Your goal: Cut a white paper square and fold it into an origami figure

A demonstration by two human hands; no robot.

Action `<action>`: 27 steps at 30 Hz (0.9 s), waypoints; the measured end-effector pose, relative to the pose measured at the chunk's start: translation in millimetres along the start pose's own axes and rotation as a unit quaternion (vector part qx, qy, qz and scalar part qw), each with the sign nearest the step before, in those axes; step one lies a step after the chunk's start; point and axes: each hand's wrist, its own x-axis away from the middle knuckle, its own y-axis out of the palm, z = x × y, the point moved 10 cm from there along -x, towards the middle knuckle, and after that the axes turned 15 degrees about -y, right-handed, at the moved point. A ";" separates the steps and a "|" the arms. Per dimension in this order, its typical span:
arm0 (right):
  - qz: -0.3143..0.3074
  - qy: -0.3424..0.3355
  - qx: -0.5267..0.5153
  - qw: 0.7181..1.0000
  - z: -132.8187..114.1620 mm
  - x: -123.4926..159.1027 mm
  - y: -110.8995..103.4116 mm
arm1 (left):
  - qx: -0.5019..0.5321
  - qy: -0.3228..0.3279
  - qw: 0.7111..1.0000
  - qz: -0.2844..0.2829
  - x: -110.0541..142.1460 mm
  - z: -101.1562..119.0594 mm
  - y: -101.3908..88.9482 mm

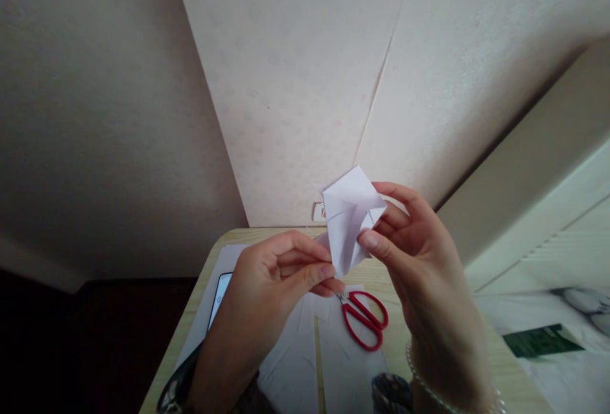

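A folded piece of white paper is held up in the air above a small wooden table. My left hand pinches the paper's lower tip between thumb and fingers. My right hand grips the paper's right side, thumb in front and fingers behind. The fold opens upward into a pointed, pocket-like shape.
Red-handled scissors lie on white paper sheets on the table. A phone lies at the table's left, partly behind my left hand. A wall outlet sits behind the table. A bed with a green card is to the right.
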 end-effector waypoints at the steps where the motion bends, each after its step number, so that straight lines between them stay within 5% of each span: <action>1: -0.001 -0.002 0.004 1.000 -1.3 0.5 0.2 | 0.002 -0.003 1.000 0.007 0.4 -0.3 -0.2; 27: 0.007 0.004 0.051 0.999 -1.5 6.6 8.9 | 0.036 0.019 0.994 0.098 13.9 6.9 -9.3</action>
